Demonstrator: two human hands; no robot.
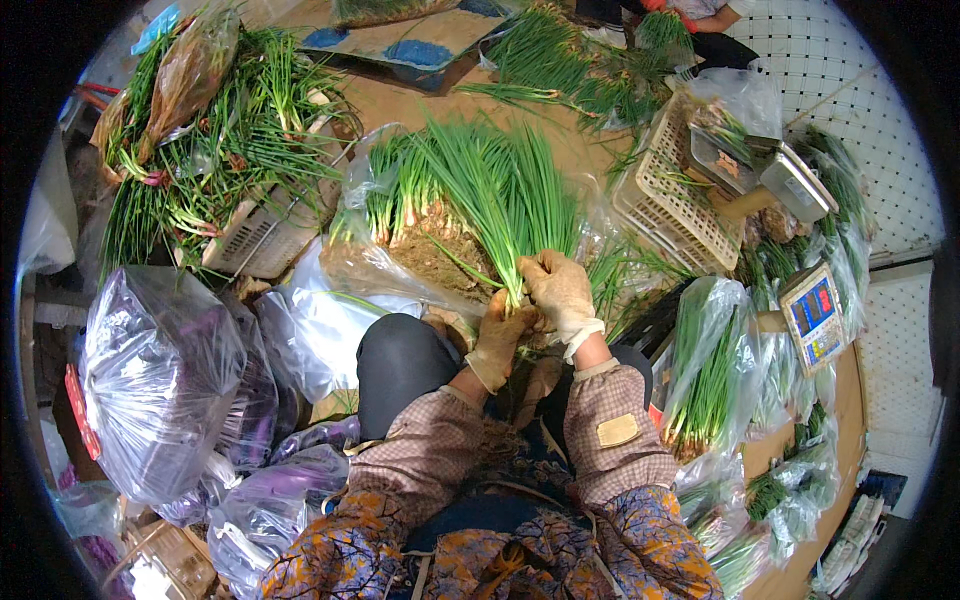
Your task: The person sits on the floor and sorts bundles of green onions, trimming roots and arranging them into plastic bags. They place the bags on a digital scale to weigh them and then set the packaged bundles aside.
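Note:
Both of my hands wear soiled, light gloves and meet between my knees at the base of a bunch of green onions (491,217). My left hand (501,330) grips the pale root ends from below. Just above it, my right hand (556,289) closes its fingers on the lower stalks from the right side. The long green leaves fan up and away from me. Right behind the bunch, more green onions (409,187) lie in rows with soil-covered roots (450,251), on a spread clear plastic bag (360,259).
Left are a crate (259,236) heaped with onions and plastic bags of purple produce (161,382). To the right stand a plastic crate (679,202), a scale's display (814,319) and bagged green onions (705,375). A person in red gloves (686,21) handles onions at the top right.

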